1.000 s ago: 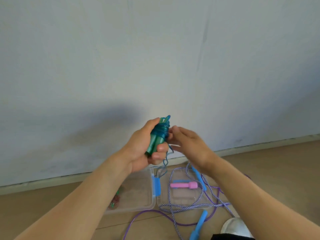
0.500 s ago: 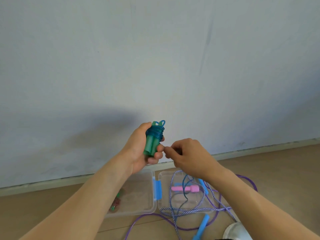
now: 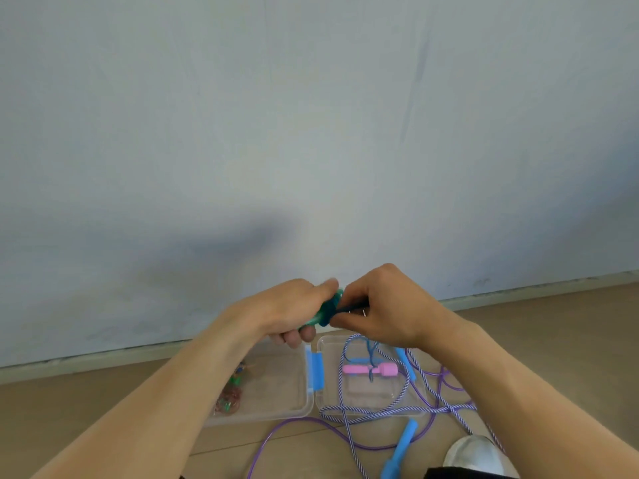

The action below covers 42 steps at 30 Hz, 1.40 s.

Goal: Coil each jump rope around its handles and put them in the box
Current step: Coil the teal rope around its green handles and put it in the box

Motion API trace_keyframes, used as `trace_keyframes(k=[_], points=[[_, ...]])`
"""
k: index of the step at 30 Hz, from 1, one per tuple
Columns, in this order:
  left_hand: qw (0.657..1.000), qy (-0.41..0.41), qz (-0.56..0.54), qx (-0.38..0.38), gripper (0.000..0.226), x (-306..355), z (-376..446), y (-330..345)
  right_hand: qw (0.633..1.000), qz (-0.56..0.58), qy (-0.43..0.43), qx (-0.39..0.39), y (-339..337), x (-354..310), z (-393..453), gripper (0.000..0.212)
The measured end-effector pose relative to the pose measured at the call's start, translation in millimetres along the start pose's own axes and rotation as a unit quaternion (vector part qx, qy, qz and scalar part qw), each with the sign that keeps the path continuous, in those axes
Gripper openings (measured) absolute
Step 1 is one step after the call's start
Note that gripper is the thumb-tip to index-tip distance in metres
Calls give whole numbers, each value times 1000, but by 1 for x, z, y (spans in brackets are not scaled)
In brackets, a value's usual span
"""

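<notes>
Green jump rope sits at lower centre of frame, handles gripped in the left hand, now tipped over towards the right where half a second ago they stood nearly upright. Right hand has come up against the coil and pinches the dark tail end of the cord. Judgement: winding nearly finished, end being tucked. Clear box lies open on the floor below, a small coiled item already inside. Striped rope, purple rope and pink handle lie loose, still to do.
</notes>
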<state>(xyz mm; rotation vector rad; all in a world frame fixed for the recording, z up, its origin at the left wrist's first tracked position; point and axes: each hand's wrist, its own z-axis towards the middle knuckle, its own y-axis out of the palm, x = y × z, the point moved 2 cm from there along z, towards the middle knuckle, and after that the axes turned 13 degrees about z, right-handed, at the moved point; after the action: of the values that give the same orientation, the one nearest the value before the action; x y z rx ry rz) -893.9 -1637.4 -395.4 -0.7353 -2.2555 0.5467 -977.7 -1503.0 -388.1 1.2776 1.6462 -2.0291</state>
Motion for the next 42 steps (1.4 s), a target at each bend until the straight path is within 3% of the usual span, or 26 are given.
trace_keyframes(k=[4, 8, 13, 15, 18, 21, 24, 27, 29, 33, 38, 42], points=[[998, -14, 11, -67, 88, 4, -4, 7, 999, 6, 33, 5, -7, -4, -2, 29], [980, 17, -29, -194, 107, 5, -8, 12, 993, 80, 78, -25, -12, -6, -6, 39], [917, 153, -112, -351, 84, 19, -28, 14, 930, 342, 102, -85, -18, 16, -5, 29], [900, 205, -114, -367, 71, 24, -36, 13, 905, 404, 103, -79, -15, 25, -4, 35], [903, 246, -151, -319, 63, 20, -30, 12, 886, 446, 112, -62, -9, 27, -4, 47], [897, 241, -298, -219, 66, 18, -15, 7, 880, 463, 102, -20, -6, 28, 0, 19], [904, 187, -374, -93, 63, 18, -7, -1, 875, 468, 118, 32, -5, 31, 2, 18], [934, 76, -346, 50, 58, 10, -1, -3, 899, 409, 149, 39, 0, 34, 0, 14], [943, 22, -320, 94, 61, 4, 3, -1, 922, 355, 154, 30, 2, 32, -1, 16], [935, 12, -340, 98, 43, 3, 4, -3, 936, 309, 161, 47, 0, 30, -1, 19], [841, 121, -527, 18, 34, 13, 1, -7, 950, 265, 163, 6, 0, 21, 0, 21], [803, 178, -567, -35, 42, 16, -6, -11, 957, 232, 173, 7, -4, 17, 1, 26]])
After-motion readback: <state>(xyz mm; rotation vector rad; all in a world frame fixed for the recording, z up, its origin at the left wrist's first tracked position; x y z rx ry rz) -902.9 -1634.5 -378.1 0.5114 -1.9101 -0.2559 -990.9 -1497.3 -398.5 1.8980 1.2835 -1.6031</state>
